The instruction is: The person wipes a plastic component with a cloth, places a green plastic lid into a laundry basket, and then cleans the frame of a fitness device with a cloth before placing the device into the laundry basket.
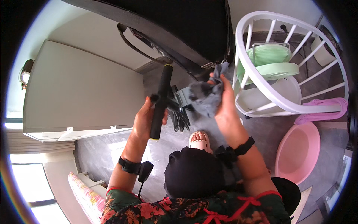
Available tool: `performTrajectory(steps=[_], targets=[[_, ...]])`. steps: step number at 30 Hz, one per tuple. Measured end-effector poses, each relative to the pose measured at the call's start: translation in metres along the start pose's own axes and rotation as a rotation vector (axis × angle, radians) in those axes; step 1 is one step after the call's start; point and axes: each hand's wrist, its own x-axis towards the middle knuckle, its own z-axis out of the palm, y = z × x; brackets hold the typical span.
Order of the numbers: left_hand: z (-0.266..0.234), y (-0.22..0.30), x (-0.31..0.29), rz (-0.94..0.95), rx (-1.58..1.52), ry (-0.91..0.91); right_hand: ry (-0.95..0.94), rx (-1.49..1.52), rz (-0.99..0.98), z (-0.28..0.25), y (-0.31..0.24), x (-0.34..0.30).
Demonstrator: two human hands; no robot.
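Note:
My left hand is closed around a black T-shaped handlebar with padded grips and thin yellow rings at its ends. The bar stands nearly upright in the picture, its stem pointing right toward the grey base and dark cables below. In my right hand is a crumpled grey cloth, bunched up and hanging toward the bar. A small gap separates cloth and bar. How the stem joins what lies below is partly hidden by the cloth.
A large black bag with straps stands ahead. White cabinet is on the left. At right, a white spindle-backed chair holds green plastic ware, with a pink basin beside it. My sandalled foot rests on the grey floor.

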Motion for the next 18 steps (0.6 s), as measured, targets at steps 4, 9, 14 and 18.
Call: performTrajectory(steps=[4,9,14,18], targets=[[0.041,-0.012,0.019,0.096,-0.113,0.011,0.017,0.022,-0.032,0.006,-0.001,-0.010],[0.063,-0.034,0.031,0.218,-0.131,0.046,-0.059,-0.140,-0.024,0.004,-0.007,-0.021],[0.068,-0.057,0.035,0.299,0.217,0.089,-0.271,-0.570,0.091,0.002,-0.020,-0.038],[0.082,-0.065,0.035,0.370,0.483,0.212,-0.415,-1.238,-0.042,-0.011,-0.017,-0.043]])
